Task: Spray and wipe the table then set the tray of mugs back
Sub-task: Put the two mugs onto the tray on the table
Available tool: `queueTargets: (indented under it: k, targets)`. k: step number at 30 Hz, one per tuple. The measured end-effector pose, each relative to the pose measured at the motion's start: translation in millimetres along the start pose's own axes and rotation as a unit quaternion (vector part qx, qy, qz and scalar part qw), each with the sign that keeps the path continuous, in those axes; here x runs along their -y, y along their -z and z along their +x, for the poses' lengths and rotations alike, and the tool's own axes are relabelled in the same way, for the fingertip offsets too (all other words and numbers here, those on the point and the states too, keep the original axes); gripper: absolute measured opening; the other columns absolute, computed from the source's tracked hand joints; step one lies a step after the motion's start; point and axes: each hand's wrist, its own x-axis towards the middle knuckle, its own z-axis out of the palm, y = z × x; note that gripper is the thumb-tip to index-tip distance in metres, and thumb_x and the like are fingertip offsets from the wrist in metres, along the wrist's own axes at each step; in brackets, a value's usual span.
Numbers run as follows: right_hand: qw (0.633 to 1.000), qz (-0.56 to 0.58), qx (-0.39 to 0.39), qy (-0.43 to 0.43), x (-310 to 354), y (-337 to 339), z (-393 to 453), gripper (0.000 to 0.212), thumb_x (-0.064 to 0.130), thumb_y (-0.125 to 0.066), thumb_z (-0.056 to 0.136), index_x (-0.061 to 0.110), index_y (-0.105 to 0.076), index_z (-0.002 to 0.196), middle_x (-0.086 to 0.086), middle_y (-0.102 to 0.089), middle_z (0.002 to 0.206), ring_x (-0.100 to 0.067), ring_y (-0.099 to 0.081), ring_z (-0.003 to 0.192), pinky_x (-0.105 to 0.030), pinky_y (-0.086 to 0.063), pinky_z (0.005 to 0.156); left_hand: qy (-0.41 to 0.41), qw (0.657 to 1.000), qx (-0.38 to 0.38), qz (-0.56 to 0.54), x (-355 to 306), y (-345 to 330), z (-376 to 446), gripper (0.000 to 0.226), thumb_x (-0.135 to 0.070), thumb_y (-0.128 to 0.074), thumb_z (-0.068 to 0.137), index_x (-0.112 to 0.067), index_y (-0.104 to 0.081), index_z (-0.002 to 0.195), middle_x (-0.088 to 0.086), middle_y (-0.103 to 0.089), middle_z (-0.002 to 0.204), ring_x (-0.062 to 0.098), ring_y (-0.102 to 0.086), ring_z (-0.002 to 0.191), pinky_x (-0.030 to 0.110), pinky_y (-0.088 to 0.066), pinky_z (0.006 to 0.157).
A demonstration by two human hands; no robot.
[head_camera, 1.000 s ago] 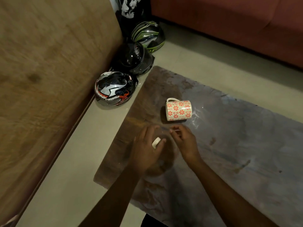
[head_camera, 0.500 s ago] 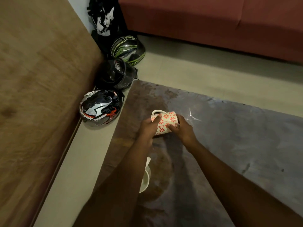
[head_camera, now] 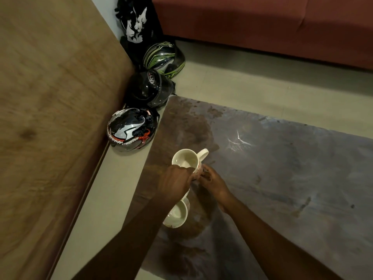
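A white mug with an orange flower pattern (head_camera: pixel 186 160) is upright, mouth facing up, handle pointing to the far right, near the left end of the dark, stained table (head_camera: pixel 282 178). My left hand (head_camera: pixel 174 183) grips its near left side and my right hand (head_camera: pixel 212 181) holds its near right side. A second white mug (head_camera: pixel 176 214) stands on the table just below my left wrist, partly hidden by it. No tray is in view.
Three motorcycle helmets sit on the floor by the table's far left corner: a black-white-red one (head_camera: pixel 130 129), a black one (head_camera: pixel 150 88), a green-striped one (head_camera: pixel 163 57). A wooden panel (head_camera: pixel 50 118) fills the left. A red sofa (head_camera: pixel 262 23) runs along the back.
The patterned mug lay on its side a second ago; both hands took hold of it and turned it upright. The view shifted, so the second mug now shows below my left wrist.
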Motion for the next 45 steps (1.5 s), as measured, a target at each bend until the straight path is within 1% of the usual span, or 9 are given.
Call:
queueTargets:
  k: [6, 9, 13, 16, 22, 27, 31, 36, 45]
  targets:
    - [0.999, -0.039, -0.005, 0.023, -14.6, -6.1, 5.5, 0.047, 0.027, -0.062, 0.09, 0.027, -0.047, 0.134, 0.005, -0.058, 0.13, -0.014, -0.056, 0.116, -0.043, -0.045, 0.1, 0.019, 0.999, -0.019, 0.025, 3.3, -19.7, -4.8, 0.016, -0.027, -0.059, 0.091, -0.015, -0.07, 0.089, 0.012, -0.072, 0.073, 0.034, -0.067, 0.076, 0.039, -0.055, 0.064]
    - [0.997, -0.062, -0.028, 0.024, -14.6, 7.6, -1.4, 0.047, 0.017, -0.06, 0.09, 0.018, -0.046, 0.135, -0.003, -0.054, 0.134, -0.019, -0.054, 0.119, -0.041, -0.043, 0.102, 0.035, 0.998, -0.013, 0.047, -2.7, -12.5, -4.8, 0.029, -0.034, -0.045, 0.098, -0.017, -0.068, 0.098, 0.01, -0.073, 0.088, 0.03, -0.064, 0.092, 0.037, -0.051, 0.078]
    - [0.995, -0.056, -0.054, 0.07, -20.0, 45.8, -29.0, 0.042, 0.013, -0.059, 0.091, 0.011, -0.049, 0.132, -0.004, -0.056, 0.127, -0.012, -0.056, 0.107, -0.012, -0.046, 0.086, 0.068, 0.989, -0.131, -0.012, -30.5, 18.3, -15.7, 0.029, -0.04, -0.053, 0.096, -0.017, -0.071, 0.099, 0.008, -0.074, 0.083, 0.026, -0.067, 0.08, 0.032, -0.046, 0.071]
    - [0.986, -0.069, -0.092, 0.121, -25.9, 88.8, -56.7, 0.038, 0.015, -0.059, 0.091, 0.013, -0.052, 0.129, -0.002, -0.057, 0.126, -0.009, -0.055, 0.105, -0.015, -0.043, 0.086, 0.059, 0.968, -0.216, -0.11, -78.4, 24.4, -13.6, 0.03, -0.037, -0.06, 0.09, -0.016, -0.068, 0.111, 0.006, -0.073, 0.089, 0.027, -0.068, 0.081, 0.035, -0.051, 0.071]
    - [0.956, -0.057, -0.23, 0.175, -57.5, 204.4, -122.9, 0.032, 0.005, -0.057, 0.09, 0.007, -0.059, 0.122, -0.01, -0.06, 0.123, -0.021, -0.059, 0.107, -0.012, -0.039, 0.088, -0.106, 0.975, -0.126, -0.149, -250.9, -14.0, 38.0, 0.055, -0.045, -0.042, 0.086, -0.015, -0.058, 0.13, 0.006, -0.063, 0.129, 0.025, -0.06, 0.117, 0.037, -0.046, 0.1]
    - [0.925, -0.034, -0.345, 0.156, -115.0, 315.6, -190.2, 0.03, 0.008, -0.058, 0.09, 0.008, -0.06, 0.12, -0.01, -0.06, 0.121, -0.019, -0.058, 0.106, -0.018, -0.04, 0.09, -0.179, 0.971, -0.094, -0.13, -388.3, -41.3, 62.9, 0.05, -0.039, -0.052, 0.09, -0.016, -0.052, 0.135, 0.007, -0.058, 0.135, 0.026, -0.055, 0.122, 0.042, -0.047, 0.1]
    - [0.873, -0.037, -0.478, 0.091, -209.9, 426.7, -279.6, 0.034, 0.029, -0.048, 0.094, 0.013, -0.056, 0.123, -0.006, -0.056, 0.128, -0.02, -0.052, 0.115, -0.024, -0.034, 0.099, -0.219, 0.966, 0.005, -0.136, -540.3, -93.1, 55.5, 0.049, -0.035, -0.06, 0.091, -0.02, -0.049, 0.136, 0.004, -0.055, 0.136, 0.023, -0.055, 0.121, 0.04, -0.048, 0.098]
    - [0.772, -0.073, -0.631, -0.017, -309.5, 491.9, -333.2, 0.04, 0.033, -0.053, 0.092, 0.015, -0.053, 0.127, -0.01, -0.049, 0.139, -0.028, -0.045, 0.127, -0.047, -0.036, 0.107, -0.143, 0.967, 0.113, -0.176, -645.7, -162.0, 55.0, 0.058, -0.039, -0.066, 0.087, -0.018, -0.047, 0.137, 0.004, -0.054, 0.138, 0.023, -0.057, 0.12, 0.04, -0.048, 0.101]
    - [0.78, -0.127, -0.605, -0.094, -356.8, 486.0, -312.8, 0.062, 0.047, -0.043, 0.09, 0.016, -0.036, 0.143, -0.012, -0.029, 0.152, -0.036, -0.022, 0.14, -0.059, -0.02, 0.107, -0.031, 0.949, 0.141, -0.282, -688.1, -198.8, 54.8, 0.049, -0.039, -0.07, 0.083, -0.015, -0.053, 0.123, -0.001, -0.063, 0.113, 0.019, -0.063, 0.099, 0.032, -0.051, 0.082]
